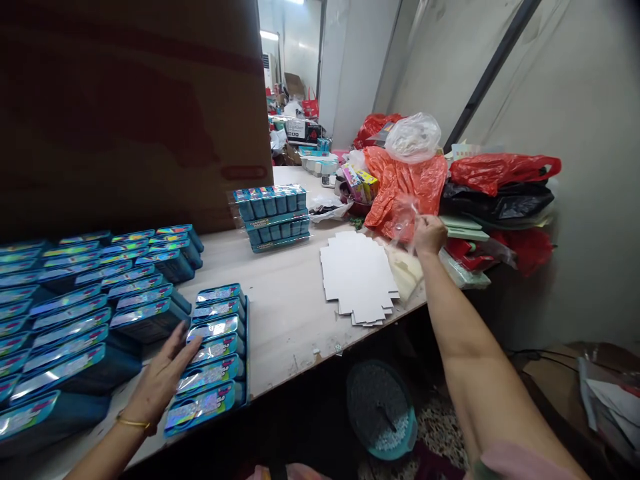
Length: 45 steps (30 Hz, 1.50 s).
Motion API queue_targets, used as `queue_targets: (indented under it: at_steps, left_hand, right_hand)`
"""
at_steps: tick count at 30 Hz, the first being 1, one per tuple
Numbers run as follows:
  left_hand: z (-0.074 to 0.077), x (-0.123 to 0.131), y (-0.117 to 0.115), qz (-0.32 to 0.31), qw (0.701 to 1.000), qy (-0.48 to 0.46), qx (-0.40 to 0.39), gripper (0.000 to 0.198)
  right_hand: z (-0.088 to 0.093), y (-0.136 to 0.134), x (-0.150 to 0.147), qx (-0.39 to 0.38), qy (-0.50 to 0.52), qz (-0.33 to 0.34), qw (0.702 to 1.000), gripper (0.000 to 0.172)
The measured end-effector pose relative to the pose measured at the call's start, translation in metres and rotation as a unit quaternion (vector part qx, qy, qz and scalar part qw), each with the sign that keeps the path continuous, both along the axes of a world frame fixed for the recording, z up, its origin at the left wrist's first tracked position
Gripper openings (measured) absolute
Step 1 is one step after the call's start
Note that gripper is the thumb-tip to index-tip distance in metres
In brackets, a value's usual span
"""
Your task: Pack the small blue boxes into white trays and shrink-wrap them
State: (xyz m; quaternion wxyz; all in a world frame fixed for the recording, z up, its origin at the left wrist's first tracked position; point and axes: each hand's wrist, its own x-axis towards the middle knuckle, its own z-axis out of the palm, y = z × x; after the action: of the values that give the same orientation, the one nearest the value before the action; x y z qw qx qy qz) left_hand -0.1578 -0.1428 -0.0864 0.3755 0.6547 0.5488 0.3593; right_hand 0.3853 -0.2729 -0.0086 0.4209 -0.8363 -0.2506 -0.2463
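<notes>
Blue boxes (216, 353) sit at the worktop's (285, 313) front edge under the flat, open left hand (163, 380). Right hand (429, 233) pinches a clear bag (405, 217) by the right edge; tugging might topple the heaped bags (405, 180).

We count six flat blue boxes with shiny holographic lids (216, 353) in the short row nearest the table edge. Behind it we see two shrink-wrapped packs of small blue boxes (274, 217), one stacked on the other. One stack of white die-cut cardboard blanks (357, 277) lies on the pale wooden table (285, 320). We make out two large red plastic bags (407, 183), one black plastic bag (500, 200) and one clear plastic bag (413, 137). The blue boxes in the big block at the left are too many to count surely.
</notes>
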Motion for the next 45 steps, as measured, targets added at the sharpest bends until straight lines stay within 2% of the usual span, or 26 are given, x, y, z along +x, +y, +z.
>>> queue_targets:
  at_steps: [1, 3, 4, 5, 6, 8, 10, 12, 14, 18, 21, 23, 26, 32, 35, 36, 37, 39, 43, 45]
  left_hand:
    - [0.010, 0.002, -0.004, -0.013, 0.999, 0.014, 0.049, 0.047]
    - [0.035, 0.013, -0.019, -0.049, 0.987, 0.022, 0.151, 0.048]
    - [0.047, 0.021, -0.030, -0.089, 0.985, -0.008, 0.150, 0.041]
    - [0.060, 0.032, -0.041, -0.140, 0.983, -0.049, 0.104, 0.038]
    - [0.071, 0.044, -0.051, -0.196, 0.975, -0.102, 0.022, 0.045]
    - [0.086, 0.069, -0.067, -0.257, 0.931, -0.213, -0.146, 0.062]
    - [0.092, 0.086, -0.074, -0.269, 0.877, -0.302, -0.259, 0.060]
    - [0.091, 0.092, -0.076, -0.281, 0.848, -0.345, -0.289, 0.052]
    - [0.085, 0.088, -0.075, -0.277, 0.845, -0.355, -0.288, 0.044]
    - [0.071, 0.064, -0.070, -0.266, 0.857, -0.338, -0.282, 0.035]
    - [0.062, 0.040, -0.060, -0.231, 0.876, -0.310, -0.288, 0.031]
    - [0.057, 0.023, -0.052, -0.198, 0.888, -0.299, -0.289, 0.030]
    - [0.050, 0.007, -0.045, -0.176, 0.901, -0.292, -0.268, 0.032]
    - [0.031, -0.002, -0.036, -0.100, 0.954, -0.248, -0.132, 0.043]
    - [0.025, -0.009, -0.035, -0.060, 0.973, -0.212, -0.063, 0.041]
    - [0.025, -0.012, -0.037, -0.064, 0.977, -0.202, -0.037, 0.047]
    - [0.027, -0.015, -0.039, -0.081, 0.979, -0.189, -0.011, 0.061]
    - [0.032, -0.022, -0.045, -0.131, 0.979, -0.149, 0.043, 0.080]
    - [0.043, -0.030, -0.050, -0.189, 0.973, -0.063, 0.113, 0.060]
    - [0.044, -0.033, -0.049, -0.195, 0.972, -0.035, 0.127, 0.063]
  right_hand:
    - [0.019, 0.003, -0.013, 0.061, -0.003, 0.071, 0.996, 0.025]
    - [0.048, 0.010, -0.058, 0.166, 0.037, 0.225, 0.959, 0.025]
    - [0.055, 0.014, -0.088, 0.204, 0.062, 0.285, 0.935, 0.026]
    - [0.059, 0.018, -0.121, 0.231, 0.084, 0.325, 0.913, 0.027]
    - [0.058, 0.021, -0.155, 0.252, 0.106, 0.353, 0.895, 0.027]
    - [0.049, 0.025, -0.219, 0.283, 0.145, 0.368, 0.874, 0.028]
    - [0.035, 0.028, -0.269, 0.290, 0.174, 0.354, 0.872, 0.029]
    - [0.021, 0.029, -0.304, 0.283, 0.186, 0.334, 0.880, 0.030]
    - [0.009, 0.027, -0.327, 0.266, 0.181, 0.322, 0.891, 0.028]
    - [-0.005, 0.011, -0.352, 0.216, 0.126, 0.320, 0.913, 0.028]
    - [-0.011, -0.007, -0.365, 0.122, -0.014, 0.372, 0.920, 0.050]
    - [-0.018, -0.015, -0.372, 0.014, -0.129, 0.430, 0.894, 0.058]
    - [-0.031, -0.018, -0.381, -0.071, -0.220, 0.461, 0.857, 0.038]
    - [-0.047, -0.003, -0.398, -0.108, -0.218, 0.466, 0.851, 0.017]
    - [-0.049, 0.006, -0.406, -0.118, -0.200, 0.444, 0.865, 0.021]
    - [-0.050, 0.009, -0.408, -0.119, -0.196, 0.440, 0.868, 0.023]
    - [-0.052, 0.012, -0.409, -0.118, -0.193, 0.439, 0.869, 0.025]
    - [-0.053, 0.017, -0.409, -0.117, -0.183, 0.445, 0.869, 0.029]
    - [-0.050, 0.023, -0.404, -0.114, -0.135, 0.477, 0.861, 0.034]
    - [-0.046, 0.026, -0.401, -0.114, -0.115, 0.497, 0.852, 0.036]
